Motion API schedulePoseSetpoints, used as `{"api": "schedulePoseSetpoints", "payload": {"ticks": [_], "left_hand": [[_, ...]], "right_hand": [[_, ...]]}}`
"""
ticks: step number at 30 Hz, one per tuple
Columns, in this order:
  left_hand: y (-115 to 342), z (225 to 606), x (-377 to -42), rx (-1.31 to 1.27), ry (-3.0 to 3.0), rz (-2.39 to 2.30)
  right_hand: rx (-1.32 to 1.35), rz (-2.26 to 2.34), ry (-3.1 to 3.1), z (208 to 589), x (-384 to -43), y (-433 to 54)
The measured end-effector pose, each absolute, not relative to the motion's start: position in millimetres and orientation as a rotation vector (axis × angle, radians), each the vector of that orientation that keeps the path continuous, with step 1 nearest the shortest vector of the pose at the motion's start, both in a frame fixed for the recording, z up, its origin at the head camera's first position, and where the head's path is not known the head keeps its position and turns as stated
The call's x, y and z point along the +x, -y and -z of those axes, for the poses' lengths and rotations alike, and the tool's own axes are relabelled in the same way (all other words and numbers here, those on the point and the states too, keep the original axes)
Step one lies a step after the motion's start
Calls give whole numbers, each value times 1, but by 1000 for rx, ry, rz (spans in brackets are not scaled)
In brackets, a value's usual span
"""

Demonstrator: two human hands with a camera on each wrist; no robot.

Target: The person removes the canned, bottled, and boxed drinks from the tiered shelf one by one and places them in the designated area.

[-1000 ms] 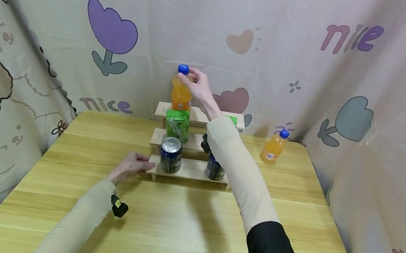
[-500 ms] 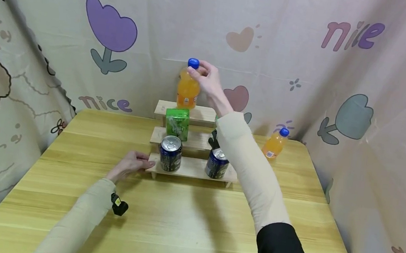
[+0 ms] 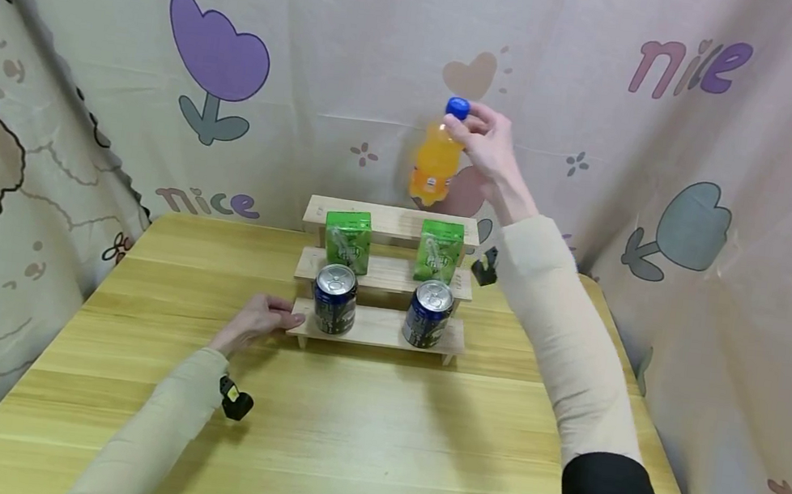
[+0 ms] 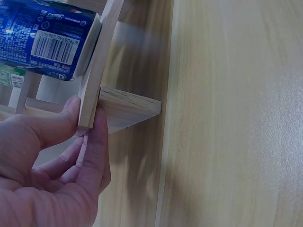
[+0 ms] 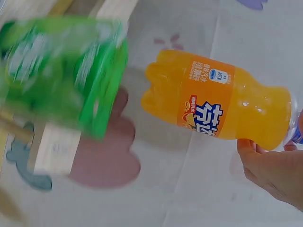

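Observation:
My right hand (image 3: 489, 148) grips an orange soda bottle (image 3: 435, 162) with a blue cap near its neck. The bottle hangs slightly tilted in the air above the right half of a three-tier wooden shelf (image 3: 379, 328). In the right wrist view, the bottle's orange label (image 5: 207, 97) faces the camera, and the cap is mostly hidden. At the lower tier's left end my left hand (image 3: 258, 323) pinches the board between thumb and fingers, as the left wrist view confirms. Close to that hand stands a blue can (image 3: 334, 301), which also shows in the left wrist view.
A second blue can (image 3: 429, 316) stands on the lower tier's right side. Two green drink cartons (image 3: 348, 241) are on the middle tier, left and right. The wooden table (image 3: 345, 437) meets a patterned curtain (image 3: 360, 47) behind the shelf.
My right hand has lifted the bottle off the top tier's left side and carried it up and right. The right arm now covers the other orange bottle. My left hand stays put.

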State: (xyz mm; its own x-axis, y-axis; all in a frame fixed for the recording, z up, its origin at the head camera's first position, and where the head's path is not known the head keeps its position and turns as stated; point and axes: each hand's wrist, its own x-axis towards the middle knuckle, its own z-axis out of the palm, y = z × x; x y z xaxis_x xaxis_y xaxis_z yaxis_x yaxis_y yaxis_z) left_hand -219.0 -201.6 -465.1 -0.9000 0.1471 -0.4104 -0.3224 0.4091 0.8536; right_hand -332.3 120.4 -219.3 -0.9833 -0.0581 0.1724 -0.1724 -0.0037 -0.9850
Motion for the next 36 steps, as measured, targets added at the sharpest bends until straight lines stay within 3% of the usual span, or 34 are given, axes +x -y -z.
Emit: {"api": "schedulePoseSetpoints", "payload": {"ticks": [8, 17, 36], "left_hand": [[202, 466, -218, -130, -2247, -1529], [204, 468, -217, -153, -2251, -1514], [202, 469, -218, -152, -2275, -1516]], "right_hand": [[142, -2126, 2116, 224, -327, -173], [21, -2029, 2173, 256, -318, -214], [-260, -1857, 2393, 347, -313, -240]]}}
